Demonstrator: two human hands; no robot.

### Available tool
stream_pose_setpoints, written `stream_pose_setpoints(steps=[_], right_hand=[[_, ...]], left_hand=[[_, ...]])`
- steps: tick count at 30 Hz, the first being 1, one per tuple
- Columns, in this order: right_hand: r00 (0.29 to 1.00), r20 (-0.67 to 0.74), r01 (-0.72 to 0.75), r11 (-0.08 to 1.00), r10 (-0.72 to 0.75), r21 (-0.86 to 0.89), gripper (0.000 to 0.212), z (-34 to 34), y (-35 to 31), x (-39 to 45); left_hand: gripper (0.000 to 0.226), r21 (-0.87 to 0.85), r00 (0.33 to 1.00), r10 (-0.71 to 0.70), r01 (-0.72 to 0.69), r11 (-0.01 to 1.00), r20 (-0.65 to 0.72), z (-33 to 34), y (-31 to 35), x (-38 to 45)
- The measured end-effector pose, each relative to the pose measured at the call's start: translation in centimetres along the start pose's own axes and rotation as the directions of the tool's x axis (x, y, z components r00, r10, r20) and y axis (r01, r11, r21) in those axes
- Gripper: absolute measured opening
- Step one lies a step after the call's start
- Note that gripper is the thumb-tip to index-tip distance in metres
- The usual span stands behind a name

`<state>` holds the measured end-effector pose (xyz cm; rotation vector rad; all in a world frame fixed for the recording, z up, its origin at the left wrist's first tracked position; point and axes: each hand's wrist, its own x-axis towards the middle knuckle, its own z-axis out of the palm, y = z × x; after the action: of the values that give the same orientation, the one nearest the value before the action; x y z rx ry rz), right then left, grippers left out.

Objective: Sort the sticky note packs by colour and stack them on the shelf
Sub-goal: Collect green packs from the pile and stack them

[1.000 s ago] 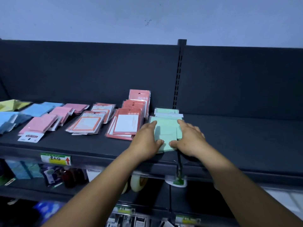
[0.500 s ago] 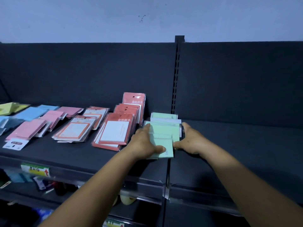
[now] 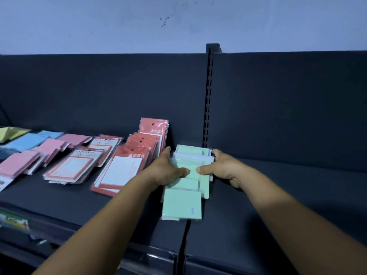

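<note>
Both hands, left [image 3: 166, 172] and right [image 3: 222, 168], grip the green packs [image 3: 188, 175] between curled fingers; square edges evenly before stacking on shelf [image 3: 278, 205].

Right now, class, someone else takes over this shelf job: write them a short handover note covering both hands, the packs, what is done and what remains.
Left hand and right hand grip the green packs from either side, thumbs on top.
Green packs lie fanned toward the shelf front, not squared.
Red packs, pink packs and blue packs lie grouped to the left, loosely overlapped.
Left: square green, tidy the other piles.
</note>
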<state>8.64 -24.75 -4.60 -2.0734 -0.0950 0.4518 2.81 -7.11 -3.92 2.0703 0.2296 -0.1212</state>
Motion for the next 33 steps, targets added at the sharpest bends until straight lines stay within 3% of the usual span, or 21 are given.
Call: stream_pose_setpoints(steps=[2, 5, 9, 11, 15, 18, 22, 25, 29, 33], right_hand=[[1.000, -0.006, -0.004, 1.000, 0.004, 0.006, 0.106, -0.1, -0.4, 0.7], [0.998, -0.047, -0.032, 0.999, 0.033, 0.017, 0.099, 0.1, -0.9, 1.6], [0.991, -0.123, -0.044, 0.998, 0.048, 0.037, 0.082, 0.6, -1.3, 2.7], [0.985, -0.158, -0.048, 0.992, 0.066, 0.118, 0.073, 0.7, -1.6, 3.2], [0.970, -0.219, -0.054, 0.969, 0.108, 0.241, 0.059, 0.6, -1.9, 3.6], [0.974, -0.207, -0.026, 0.948, 0.096, 0.316, 0.048, 0.2, -1.7, 3.2], [0.996, -0.090, 0.049, 0.878, -0.007, 0.476, 0.017, 0.0, -1.6, 0.6], [0.992, -0.049, 0.123, 0.862, -0.114, 0.492, 0.021, -0.2, -1.2, -1.4], [0.983, -0.017, 0.169, 0.883, -0.180, 0.438, 0.022, -0.3, -0.3, -3.3], [0.977, -0.015, 0.198, 0.888, -0.211, 0.415, 0.022, 0.3, 0.2, -4.2]], left_hand=[[0.107, -0.024, 1.000, -0.005, 0.006, 1.000, 0.012, -0.1, -0.1, 0.7], [0.103, -0.049, 0.999, -0.008, 0.010, 0.999, 0.046, -0.2, 0.1, 1.0], [0.066, -0.050, 0.998, 0.028, -0.025, 0.998, 0.064, -0.3, 0.1, 1.2], [0.069, -0.057, 0.997, 0.045, -0.042, 0.997, 0.059, -0.2, -0.4, 1.6], [0.043, -0.115, 0.992, 0.114, -0.106, 0.988, 0.059, 0.0, -0.9, 1.6], [0.045, -0.134, 0.985, 0.171, -0.165, 0.977, 0.033, 0.1, -1.3, 1.3], [0.060, -0.122, 0.967, 0.254, -0.252, 0.960, 0.001, -0.4, -1.0, 0.3], [0.079, -0.073, 0.953, 0.303, -0.302, 0.951, 0.005, -0.8, -0.8, -0.4], [0.083, 0.039, 0.942, 0.333, -0.331, 0.943, -0.048, -1.1, -1.2, -1.2], [0.102, -0.077, 0.945, 0.327, -0.326, 0.942, 0.006, -1.3, -1.8, -1.3]])
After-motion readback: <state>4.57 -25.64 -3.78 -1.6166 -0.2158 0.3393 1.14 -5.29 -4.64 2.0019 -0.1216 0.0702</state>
